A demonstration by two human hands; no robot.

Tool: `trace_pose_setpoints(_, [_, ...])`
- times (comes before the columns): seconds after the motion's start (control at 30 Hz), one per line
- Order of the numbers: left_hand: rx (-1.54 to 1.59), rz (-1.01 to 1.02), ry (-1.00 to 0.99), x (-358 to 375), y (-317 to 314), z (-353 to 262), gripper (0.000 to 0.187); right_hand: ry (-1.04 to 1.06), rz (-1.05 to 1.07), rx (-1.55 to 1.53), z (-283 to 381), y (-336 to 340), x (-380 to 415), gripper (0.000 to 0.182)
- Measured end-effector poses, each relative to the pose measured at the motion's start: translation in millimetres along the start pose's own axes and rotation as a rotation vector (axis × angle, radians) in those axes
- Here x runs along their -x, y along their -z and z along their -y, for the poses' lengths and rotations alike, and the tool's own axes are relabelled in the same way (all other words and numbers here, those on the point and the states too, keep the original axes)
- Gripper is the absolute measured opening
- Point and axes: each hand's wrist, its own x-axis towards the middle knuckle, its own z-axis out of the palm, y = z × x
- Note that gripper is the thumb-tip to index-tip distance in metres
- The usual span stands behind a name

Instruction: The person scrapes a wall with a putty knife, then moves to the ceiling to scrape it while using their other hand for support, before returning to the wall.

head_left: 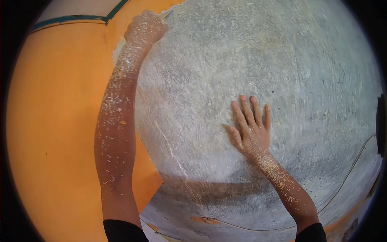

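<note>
My left hand (147, 27) is high on the wall, its fingers curled closed at the ragged edge of the orange paint (60, 109). Whatever it grips, if anything, is hidden behind the knuckles; a pale flake of loose paint (166, 13) shows just beside it. Lower and to the right, my right hand (253, 135) lies flat with spread fingers on the bare grey wall (209, 88), holding nothing. Small pale flakes cover both forearms, thickest around the right wrist and along the left arm.
A dark green stripe (68, 18) runs along the top left, with a pale surface above it. A thin cable (346, 181) curves along the lower right of the wall. Dark objects (381, 125) stand at the right edge. A pale crack (171, 151) marks the grey surface.
</note>
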Motion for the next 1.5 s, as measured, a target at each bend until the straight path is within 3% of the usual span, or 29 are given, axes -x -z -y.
trace_pose_setpoints(0.07, [-0.015,-0.052,-0.032,-2.5,-9.6,-2.9,0.031,0.007,-0.026,-0.001,-1.6,-4.4,-0.9,0.060])
trace_pose_setpoints(0.17, [-0.033,0.136,-0.040,-9.1,19.5,-25.0,0.029,0.018,-0.012,-0.015,-3.0,-2.7,1.4,0.059])
trace_pose_setpoints(0.3, [-0.028,-0.034,-0.079,-12.6,3.4,-25.9,0.028,0.034,-0.020,-0.029,-6.2,-3.4,1.3,0.059])
trace_pose_setpoints(0.37, [-0.062,-0.153,-0.159,-7.8,1.7,-35.6,0.029,0.034,0.000,-0.054,-8.4,-2.2,1.5,0.059])
trace_pose_setpoints(0.47, [0.088,-0.176,-0.395,-4.0,26.4,-41.5,0.030,0.031,-0.023,-0.047,-8.6,-5.8,-0.4,0.059])
trace_pose_setpoints(0.57, [-0.088,0.020,-0.318,-16.1,24.3,-45.9,0.030,0.042,-0.017,-0.055,-11.0,-5.9,3.8,0.060])
trace_pose_setpoints(0.67, [0.018,-0.023,-0.134,-22.4,12.7,-44.3,0.030,0.054,-0.029,-0.058,-9.5,-7.4,3.8,0.060])
trace_pose_setpoints(0.77, [-0.081,-0.117,-0.101,-11.0,6.1,-62.6,0.032,0.066,-0.015,-0.046,-21.5,-2.0,6.0,0.060])
trace_pose_setpoints(0.87, [-0.083,0.121,-0.094,-23.0,32.1,-67.9,0.033,0.105,0.011,-0.059,-23.8,-0.5,13.4,0.060])
trace_pose_setpoints(0.97, [0.025,0.166,0.050,-14.7,27.3,-75.6,0.041,0.113,0.015,-0.048,-31.3,2.8,13.4,0.061])
trace_pose_setpoints(1.07, [-0.120,0.303,-0.237,-11.1,64.1,-90.8,0.038,0.136,0.030,-0.050,-31.5,2.8,19.5,0.062])
trace_pose_setpoints(1.17, [-0.046,0.063,0.002,-9.5,25.0,-80.9,0.035,0.143,0.033,-0.032,-38.9,3.2,24.2,0.062])
trace_pose_setpoints(1.27, [0.036,0.049,-0.159,-4.6,29.0,-71.1,0.037,0.153,0.055,-0.033,-45.8,3.7,33.3,0.062])
trace_pose_setpoints(1.37, [0.011,0.025,-0.053,73.5,10.6,-92.6,0.041,0.128,0.074,-0.036,-49.2,-0.7,52.2,0.062])
trace_pose_setpoints(1.4, [-0.291,-0.272,-0.306,128.1,-13.4,-91.8,0.039,0.114,0.085,-0.018,-51.6,-1.8,60.3,0.062])
trace_pose_setpoints(1.43, [0.013,0.261,0.134,172.1,37.4,-141.9,0.028,0.097,0.093,0.000,-54.2,-2.1,69.3,0.062])
trace_pose_setpoints(1.47, [0.245,0.114,-0.016,223.2,24.7,-138.9,0.029,0.073,0.089,-0.020,-56.4,-0.9,81.5,0.061])
trace_pose_setpoints(1.5, [0.328,0.236,0.133,277.2,25.4,-148.8,0.044,0.044,0.111,-0.021,-59.0,-0.3,97.3,0.060])
